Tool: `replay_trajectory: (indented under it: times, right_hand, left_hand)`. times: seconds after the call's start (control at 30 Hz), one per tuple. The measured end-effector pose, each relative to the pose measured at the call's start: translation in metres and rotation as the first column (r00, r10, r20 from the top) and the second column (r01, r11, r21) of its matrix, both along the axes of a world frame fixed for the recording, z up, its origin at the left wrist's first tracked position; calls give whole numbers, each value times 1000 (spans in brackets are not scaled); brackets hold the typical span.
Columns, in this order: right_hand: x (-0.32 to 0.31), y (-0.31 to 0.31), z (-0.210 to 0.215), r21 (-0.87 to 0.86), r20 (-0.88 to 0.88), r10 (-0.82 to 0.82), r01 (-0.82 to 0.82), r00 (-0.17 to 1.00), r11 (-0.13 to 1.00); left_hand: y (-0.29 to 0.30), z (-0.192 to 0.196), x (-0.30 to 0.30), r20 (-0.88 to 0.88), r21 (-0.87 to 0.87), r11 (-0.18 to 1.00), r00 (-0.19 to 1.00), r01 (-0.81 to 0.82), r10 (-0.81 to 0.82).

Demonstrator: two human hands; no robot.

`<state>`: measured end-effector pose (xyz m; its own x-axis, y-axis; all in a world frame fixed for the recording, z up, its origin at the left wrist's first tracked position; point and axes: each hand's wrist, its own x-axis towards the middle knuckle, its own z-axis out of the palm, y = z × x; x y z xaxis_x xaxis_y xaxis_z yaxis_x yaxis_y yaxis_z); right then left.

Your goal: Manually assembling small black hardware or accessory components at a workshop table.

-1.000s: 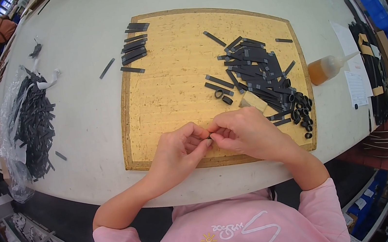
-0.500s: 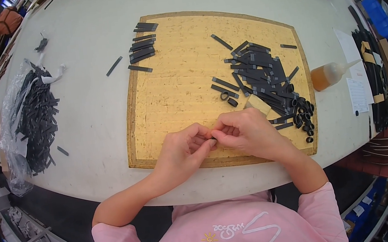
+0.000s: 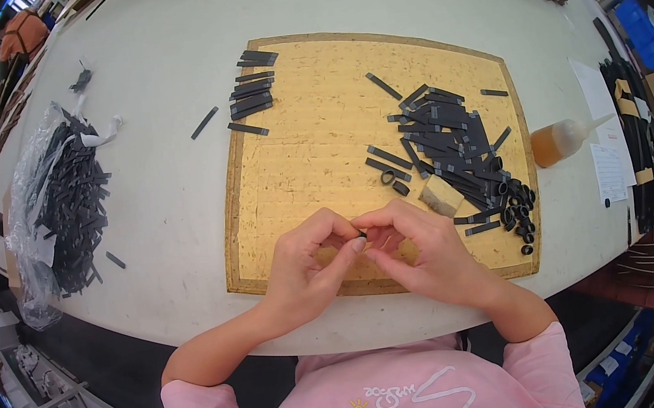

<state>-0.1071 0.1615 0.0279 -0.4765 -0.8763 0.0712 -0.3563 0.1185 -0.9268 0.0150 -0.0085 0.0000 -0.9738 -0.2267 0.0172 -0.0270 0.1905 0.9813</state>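
At six o'clock over the mat (image 3: 317, 131), the left hand (image 3: 302, 265) pinches a black piece (image 3: 362, 235); the right hand (image 3: 426, 250) has a grip I cannot tell. Rings (image 3: 507, 214) at four o'clock look done; flat strips (image 3: 442, 139) at three, undone.

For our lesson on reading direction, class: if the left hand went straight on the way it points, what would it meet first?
Past the small dark piece it pinches, the left hand would probably meet the right hand first; any gap in depth is hard to judge.
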Motion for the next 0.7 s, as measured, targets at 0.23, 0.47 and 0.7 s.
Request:
replay_trajectory:
  times: [0.23, 0.47, 0.7]
  right_hand:
    - [-3, 1, -8, -3, 180, -51, 53, 982, 999]
    - [-13, 1, -23, -8, 744, -21, 40, 668, 999]
    - [-11, -2, -27, -79, 830, -6, 129, 558, 989]
  left_hand:
    - [9, 3, -4, -240, -254, 958, 968, -136, 74]
    - [15, 3, 2, -306, -529, 820, 950, -218, 56]
    - [12, 8, 2, -268, -476, 861, 962, -178, 51]
